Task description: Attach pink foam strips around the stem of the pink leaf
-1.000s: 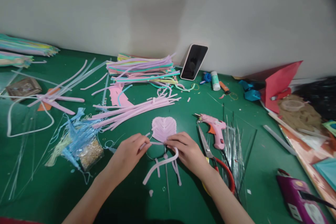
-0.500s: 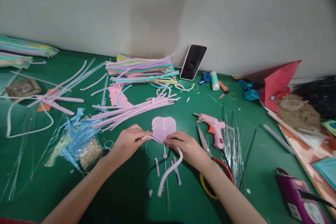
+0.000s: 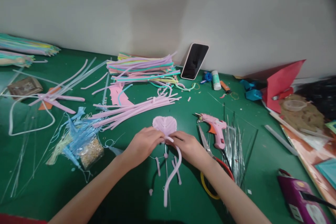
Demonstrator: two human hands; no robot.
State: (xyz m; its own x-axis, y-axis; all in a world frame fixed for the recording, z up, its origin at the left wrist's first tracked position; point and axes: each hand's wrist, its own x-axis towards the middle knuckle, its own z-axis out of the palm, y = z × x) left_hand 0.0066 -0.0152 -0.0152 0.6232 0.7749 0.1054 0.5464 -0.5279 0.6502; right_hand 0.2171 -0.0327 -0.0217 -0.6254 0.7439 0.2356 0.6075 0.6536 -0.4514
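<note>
A pale lilac, heart-shaped piece made of fuzzy pipe cleaners (image 3: 165, 124) stands upright between my hands. My left hand (image 3: 146, 144) pinches at its lower left edge, holding the short end of a lilac pipe cleaner (image 3: 175, 171) folded across the base. My right hand (image 3: 188, 146) grips the same pipe cleaner at the lower right. From there its long end curves down toward me. A thin clear stem with a small lilac bead (image 3: 166, 155) lies below the piece. Short cut pipe cleaner bits (image 3: 158, 166) rest beside the stem.
Right of my right hand lie scissors (image 3: 206, 140) and a pink glue gun (image 3: 215, 127). Pink pipe cleaners (image 3: 141, 109) spread behind the piece, with a mixed bundle (image 3: 141, 66) and a leaning phone (image 3: 195, 61) at the wall. Blue tassels (image 3: 76, 129) lie left; a purple box (image 3: 299, 196) sits right.
My left hand has moved right, close to my right hand, bringing the pipe cleaner's short end across the heart's base. The long end has swung slightly right and down.
</note>
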